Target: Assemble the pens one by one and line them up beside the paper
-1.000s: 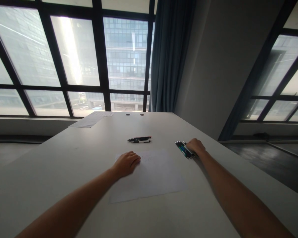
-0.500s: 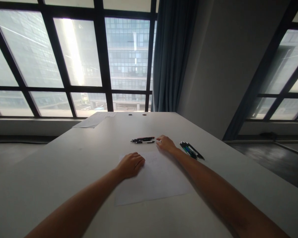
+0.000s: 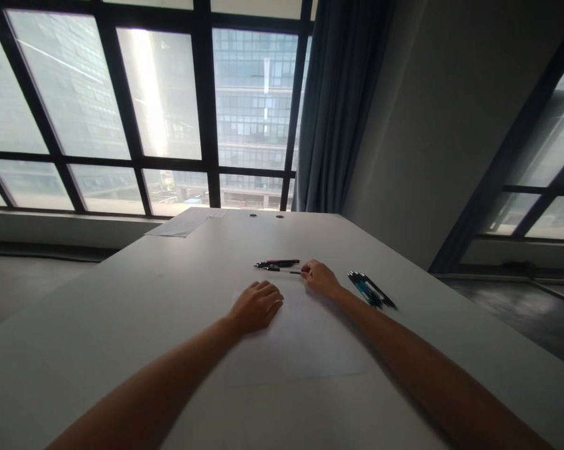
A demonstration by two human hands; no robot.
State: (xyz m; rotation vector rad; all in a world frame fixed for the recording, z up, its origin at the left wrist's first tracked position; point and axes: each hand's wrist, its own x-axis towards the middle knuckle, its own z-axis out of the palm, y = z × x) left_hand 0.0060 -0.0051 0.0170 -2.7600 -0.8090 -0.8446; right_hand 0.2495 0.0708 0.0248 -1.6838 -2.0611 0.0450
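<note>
My right hand (image 3: 320,278) is closed in a pinch at the right end of a black-and-white pen (image 3: 286,270), beyond the far edge of a white sheet of paper (image 3: 305,344). Just behind that pen lie other dark pens (image 3: 277,263), one with a reddish barrel. My left hand (image 3: 258,305) rests palm down on the left part of the sheet, fingers stretched out and holding nothing. Right of my right wrist, a group of several pens (image 3: 371,290), black, blue and green, lies slanted on the table.
The white table (image 3: 169,325) runs away toward the windows. More papers (image 3: 181,224) lie at its far left edge, and two dark round discs (image 3: 266,216) show near the far end. A blue curtain (image 3: 331,125) hangs behind it.
My right hand has reached the end of the black-and-white pen and closed on it; before, it was just short of it. My left hand stays on the sheet. The view has shifted slightly.
</note>
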